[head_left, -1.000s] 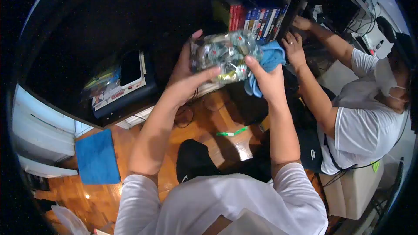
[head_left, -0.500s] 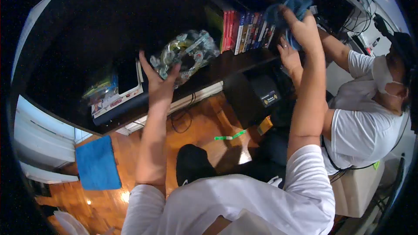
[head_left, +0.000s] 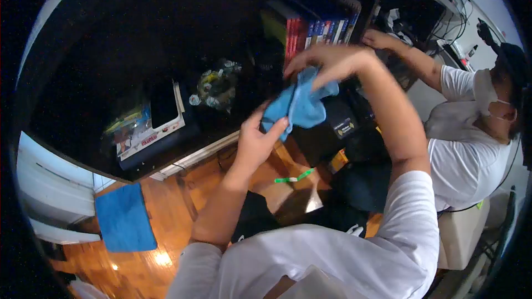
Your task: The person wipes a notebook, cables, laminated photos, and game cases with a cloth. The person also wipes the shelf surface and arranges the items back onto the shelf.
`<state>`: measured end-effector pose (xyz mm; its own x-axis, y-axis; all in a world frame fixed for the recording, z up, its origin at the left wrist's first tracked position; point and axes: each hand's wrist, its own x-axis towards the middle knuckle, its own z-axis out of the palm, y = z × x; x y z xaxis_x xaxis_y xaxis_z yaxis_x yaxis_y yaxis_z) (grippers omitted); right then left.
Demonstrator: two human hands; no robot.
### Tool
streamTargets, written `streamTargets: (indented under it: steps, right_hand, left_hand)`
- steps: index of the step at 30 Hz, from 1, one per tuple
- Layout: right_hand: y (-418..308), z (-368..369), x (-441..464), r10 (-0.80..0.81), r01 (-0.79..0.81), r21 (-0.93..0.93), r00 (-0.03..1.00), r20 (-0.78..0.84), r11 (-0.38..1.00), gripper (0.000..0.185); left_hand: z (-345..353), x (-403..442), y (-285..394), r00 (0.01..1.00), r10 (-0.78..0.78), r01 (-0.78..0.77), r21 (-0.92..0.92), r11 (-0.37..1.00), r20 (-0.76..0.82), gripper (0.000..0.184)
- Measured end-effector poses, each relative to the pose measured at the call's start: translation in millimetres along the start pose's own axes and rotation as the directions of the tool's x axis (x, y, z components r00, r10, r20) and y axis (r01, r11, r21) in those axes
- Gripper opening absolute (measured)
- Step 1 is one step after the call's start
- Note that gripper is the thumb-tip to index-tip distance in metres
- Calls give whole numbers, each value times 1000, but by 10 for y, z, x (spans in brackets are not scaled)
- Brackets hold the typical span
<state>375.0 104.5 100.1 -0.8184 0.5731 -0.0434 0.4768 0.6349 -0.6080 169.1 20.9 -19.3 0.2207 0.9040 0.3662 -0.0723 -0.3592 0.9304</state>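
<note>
A blue cloth (head_left: 302, 102) hangs between my hands, in front of the row of upright cases. My left hand (head_left: 259, 137) pinches its lower left part, thumb on top. Over the cloth's upper part is my right hand (head_left: 335, 65), blurred by motion, so whether its fingers grip the cloth is unclear. The clear plastic bag (head_left: 218, 86) with pale green and yellow things in it lies on the dark shelf (head_left: 205, 138), left of the cases (head_left: 316, 32) and touched by neither hand.
Papers and a booklet (head_left: 149, 135) lie at the shelf's left. A co-worker (head_left: 465, 111) sits at the right, one hand inside the cabinet near cables. On the floor are a blue mat (head_left: 125, 217), a green strip (head_left: 295, 177) and a yellow-orange item (head_left: 338, 160).
The plastic bag has left my hands and now rests on the shelf. My right hand swung up to the right with the cloth, then back to the middle, where my left hand took hold of it.
</note>
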Motion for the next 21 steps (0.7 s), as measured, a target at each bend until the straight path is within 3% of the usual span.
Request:
streamTargets:
  steps: [1, 3, 4, 5, 11, 14, 16, 20, 21]
  right_hand:
    - [93, -256, -60, -38, 37, -21, 998, -41, 999, 43]
    - [374, -735, -93, 181, -257, -105, 867, -464, 961, 34]
    - [767, -1060, -78, 82, -417, -482, 814, -574, 771, 30]
    - [1089, -1260, -67, -59, -552, -722, 776, -628, 416, 26]
    - [1146, -1357, 35, -89, -591, -741, 760, -644, 318, 19]
    - [1167, -1271, 95, -226, -592, -708, 683, -694, 385, 19]
    - [1422, -1368, 67, -168, -535, -761, 767, -619, 366, 19]
    - [1251, -1361, 12, 52, -487, -809, 865, -500, 329, 24]
    - [1114, -1279, -66, -65, -445, -794, 856, -514, 415, 25]
  left_hand:
    - [-23, -26, -6, 999, -39, 40, -17, 999, 17, 39]
    - [-74, -90, -32, 992, -117, 119, -50, 992, 52, 39]
    - [-87, -118, -43, 993, -109, 111, -51, 992, 54, 38]
    - [-98, -164, -61, 993, -103, 106, -50, 993, 56, 37]
    - [-210, -366, -170, 957, -186, 205, -64, 977, 221, 34]
    - [-210, -405, -227, 958, -155, 181, -89, 979, 242, 33]
    - [-206, -402, -198, 963, -146, 163, -54, 985, 227, 34]
    - [-219, -384, -115, 952, -177, 184, -5, 983, 248, 37]
    - [-225, -385, -115, 956, -161, 169, -15, 985, 244, 36]
